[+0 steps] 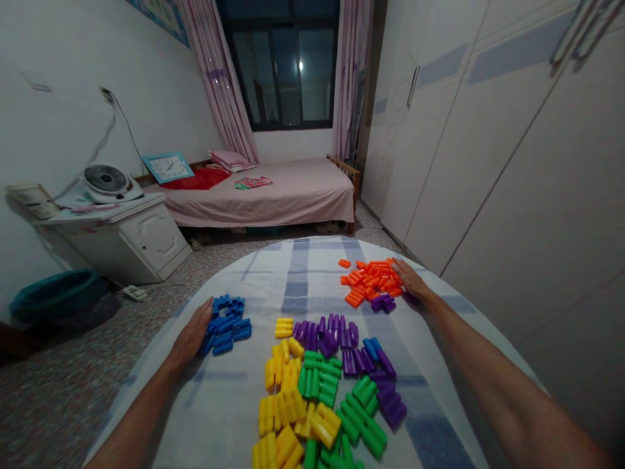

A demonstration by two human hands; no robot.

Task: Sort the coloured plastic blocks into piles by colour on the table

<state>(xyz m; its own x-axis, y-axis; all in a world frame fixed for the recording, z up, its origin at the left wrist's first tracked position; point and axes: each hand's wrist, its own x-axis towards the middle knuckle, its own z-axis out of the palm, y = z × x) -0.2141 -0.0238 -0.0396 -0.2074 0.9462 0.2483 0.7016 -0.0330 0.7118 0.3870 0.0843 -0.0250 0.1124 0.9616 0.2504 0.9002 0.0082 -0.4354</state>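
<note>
My left hand (194, 331) rests on the table at the outer side of a small pile of blue plastic building blocks (228, 324), fingers stretched along its edge. At the far right, my right hand (411, 280) lies with extended fingers against a heap of orange blocks (372, 280). A few purple blocks (383, 303) sit at the near side of that heap, and another purple bit is partly under the right hand. Neither hand appears to grip a block. Between my arms are groups of yellow blocks (283, 407), green blocks (319, 378) and more purple blocks (327, 333).
A checked cloth covers the round table (254, 267). Two blue blocks (372, 348) lie among the purple ones. Beyond stands a bed (293, 195); a white cabinet (156, 238) with a fan (106, 181) is at left, and a tall wardrobe (537, 195) lines the right.
</note>
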